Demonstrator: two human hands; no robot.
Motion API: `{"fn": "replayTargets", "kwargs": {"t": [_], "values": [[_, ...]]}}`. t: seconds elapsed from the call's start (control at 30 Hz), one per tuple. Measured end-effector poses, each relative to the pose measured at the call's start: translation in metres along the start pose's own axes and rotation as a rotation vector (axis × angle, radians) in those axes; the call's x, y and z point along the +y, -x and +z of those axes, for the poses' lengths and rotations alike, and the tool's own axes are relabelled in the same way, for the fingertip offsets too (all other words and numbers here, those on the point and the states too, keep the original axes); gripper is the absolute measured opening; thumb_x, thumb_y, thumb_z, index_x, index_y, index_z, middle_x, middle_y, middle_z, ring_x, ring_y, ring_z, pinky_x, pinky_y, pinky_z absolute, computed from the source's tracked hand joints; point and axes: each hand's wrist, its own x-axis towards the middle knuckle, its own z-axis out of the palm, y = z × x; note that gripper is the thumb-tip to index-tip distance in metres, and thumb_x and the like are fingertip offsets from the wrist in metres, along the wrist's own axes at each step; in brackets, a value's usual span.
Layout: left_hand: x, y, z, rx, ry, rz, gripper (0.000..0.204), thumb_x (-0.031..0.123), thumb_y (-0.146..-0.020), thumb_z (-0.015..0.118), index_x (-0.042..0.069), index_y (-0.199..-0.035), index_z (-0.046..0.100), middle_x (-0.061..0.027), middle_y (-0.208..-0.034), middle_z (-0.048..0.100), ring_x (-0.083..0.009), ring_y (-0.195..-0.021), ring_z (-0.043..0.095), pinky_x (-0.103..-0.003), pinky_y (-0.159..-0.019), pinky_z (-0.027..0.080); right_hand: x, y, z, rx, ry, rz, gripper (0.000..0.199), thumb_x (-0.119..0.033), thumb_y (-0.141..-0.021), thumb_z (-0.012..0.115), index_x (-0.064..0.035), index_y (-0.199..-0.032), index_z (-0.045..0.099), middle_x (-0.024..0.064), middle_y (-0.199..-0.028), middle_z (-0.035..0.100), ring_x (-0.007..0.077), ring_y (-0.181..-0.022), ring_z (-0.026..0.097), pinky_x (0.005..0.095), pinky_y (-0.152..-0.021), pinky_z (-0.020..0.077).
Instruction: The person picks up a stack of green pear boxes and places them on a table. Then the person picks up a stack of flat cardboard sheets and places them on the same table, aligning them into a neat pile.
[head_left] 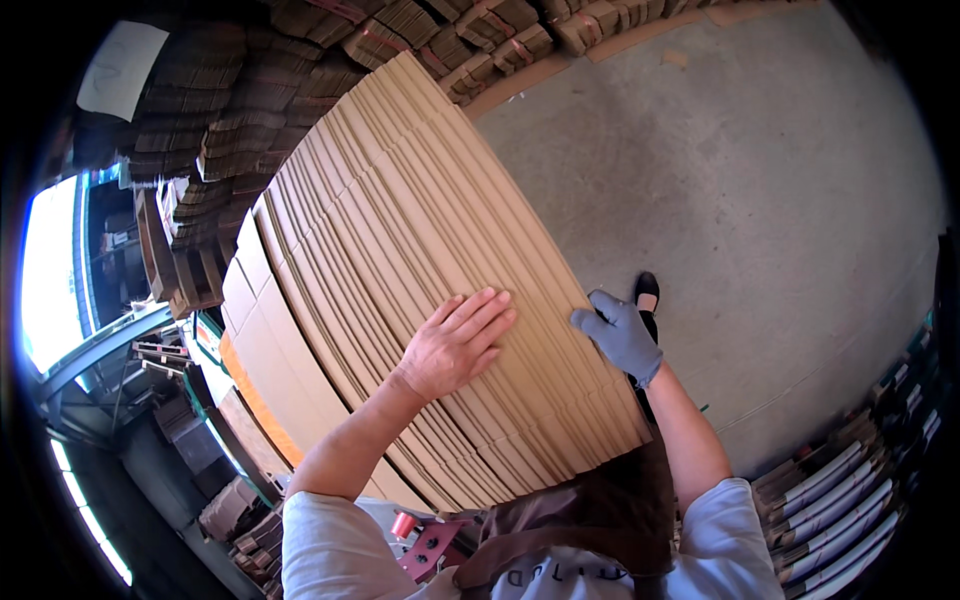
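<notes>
A large stack of flat, folded brown cardboard sheets [400,230] fans out in front of me, its many edges running side by side. Bare and palm down, my left hand [452,345] lies on these edges near the middle, fingers stretched out. My right hand [622,338], in a grey glove, is at the stack's right edge. Its thumb tip touches the cardboard and its fingers are bent in; part of the grip is hidden.
More bundled cardboard [210,130] is piled at the far left and back. Wooden pallets [180,265] stand at left. A red machine part with knobs [432,545] is near my waist. Grey concrete floor [720,200] extends right; stacked sheets [830,490] stand at lower right.
</notes>
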Motion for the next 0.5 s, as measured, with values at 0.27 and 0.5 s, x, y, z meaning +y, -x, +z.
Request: {"fn": "replayTargets", "kwargs": {"t": [0.27,0.5], "values": [[-0.001,0.007,0.005,0.009,-0.024,0.006,0.063,0.028,-0.087,0.070,0.012,-0.146,0.055,-0.0084,-0.159,0.044,-0.0256,-0.148,0.040,-0.046,-0.117,0.036,-0.005,0.003,0.001,0.029,-0.013,0.026,0.036,-0.028,-0.098,0.070,0.0004,-0.083,0.054,0.0029,-0.065,0.046,0.0094,-0.067,0.040,0.0305,-0.060,0.0402],[-0.001,0.019,0.005,0.018,-0.038,-0.014,0.065,0.031,-0.090,0.070,0.015,-0.150,0.051,-0.0065,-0.161,0.041,-0.0240,-0.150,0.037,-0.046,-0.119,0.033,-0.015,0.004,0.002,0.042,0.028,0.054,0.033,-0.028,-0.098,0.070,-0.0015,-0.084,0.057,-0.0003,-0.069,0.047,0.0082,-0.070,0.040,0.0289,-0.063,0.0393]]}}
